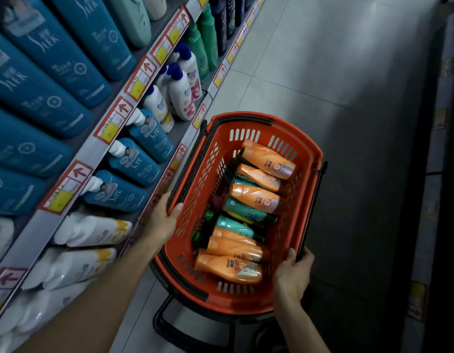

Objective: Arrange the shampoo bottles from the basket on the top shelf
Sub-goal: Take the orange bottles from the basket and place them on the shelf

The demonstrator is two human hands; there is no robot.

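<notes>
Grey tiled floor fills the right and upper part of the frame, a shop aisle seen from above. Shelving runs along the left edge, stocked with tall teal bottles at upper left and white bottles lower down; which tier counts as the top shelf cannot be told from this angle.

An orange-red basket sits at lower centre, just beside the shelving. The left hand grips its left rim, thumb hooked over the edge. The right hand curls round the right rim at the lower end of the folded black handle.

By my reading the job has barely begun: both hands are busy with the basket, none is on a bottle, and the load looks full.

The shampoo bottles lie on their sides inside, packed in a row along the basket's length. Most are glossy orange with pale labels, and a few teal ones with dark caps are wedged between and beneath them.
</notes>
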